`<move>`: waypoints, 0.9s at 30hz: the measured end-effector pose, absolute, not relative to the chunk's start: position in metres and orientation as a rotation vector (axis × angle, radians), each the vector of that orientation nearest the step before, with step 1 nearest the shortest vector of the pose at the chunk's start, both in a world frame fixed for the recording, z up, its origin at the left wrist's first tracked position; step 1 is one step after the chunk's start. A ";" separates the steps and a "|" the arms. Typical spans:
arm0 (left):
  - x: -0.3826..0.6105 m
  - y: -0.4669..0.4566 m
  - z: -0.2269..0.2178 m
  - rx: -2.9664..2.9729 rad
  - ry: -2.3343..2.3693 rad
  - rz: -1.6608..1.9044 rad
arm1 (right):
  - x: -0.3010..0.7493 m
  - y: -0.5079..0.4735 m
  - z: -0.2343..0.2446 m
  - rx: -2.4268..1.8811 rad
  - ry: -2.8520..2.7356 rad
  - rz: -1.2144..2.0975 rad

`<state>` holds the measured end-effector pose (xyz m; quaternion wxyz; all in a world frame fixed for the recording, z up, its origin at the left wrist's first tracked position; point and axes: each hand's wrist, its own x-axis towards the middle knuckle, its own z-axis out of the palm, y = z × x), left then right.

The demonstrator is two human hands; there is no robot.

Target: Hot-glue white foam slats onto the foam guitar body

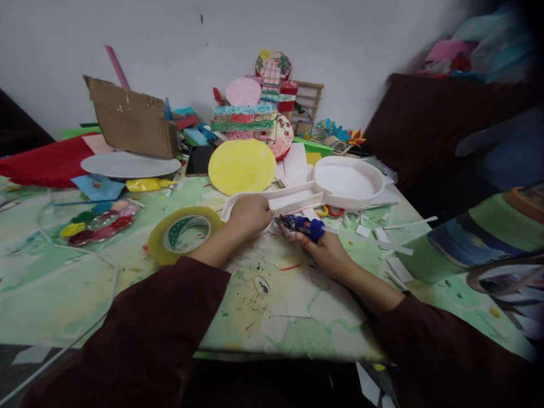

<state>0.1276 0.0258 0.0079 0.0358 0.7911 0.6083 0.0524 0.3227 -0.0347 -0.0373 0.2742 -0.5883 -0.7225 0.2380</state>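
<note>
My right hand [325, 249] is closed round a blue glue gun [306, 226], whose tip points left toward my left hand. My left hand [249, 215] is curled with its fingers pinched on a small white piece that I cannot make out, right at the gun's tip. Both hands rest on the paint-stained table [272, 300], just in front of a long white foam piece [280, 199]. A roll of clear tape [183, 233] lies just left of my left wrist.
A white round foam tray [348, 181] and a yellow disc [241, 166] lie behind the hands. A paint palette [100, 221] sits at left, a cardboard box [131, 120] and colourful craft models [259, 110] at the back. White foam scraps [393, 255] litter the right side.
</note>
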 end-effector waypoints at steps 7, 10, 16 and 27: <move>0.127 0.027 0.006 2.417 1.870 0.199 | 0.321 -0.034 -0.036 -1.632 -1.942 0.595; 0.127 0.027 0.005 2.421 1.871 0.217 | 0.320 -0.034 -0.034 -1.601 -1.958 0.614; 0.127 0.027 0.005 2.401 1.864 0.214 | 0.318 -0.033 -0.035 -1.646 -1.937 0.612; 0.127 0.026 0.008 2.374 1.862 0.189 | 0.317 -0.031 -0.035 -1.549 -1.985 0.626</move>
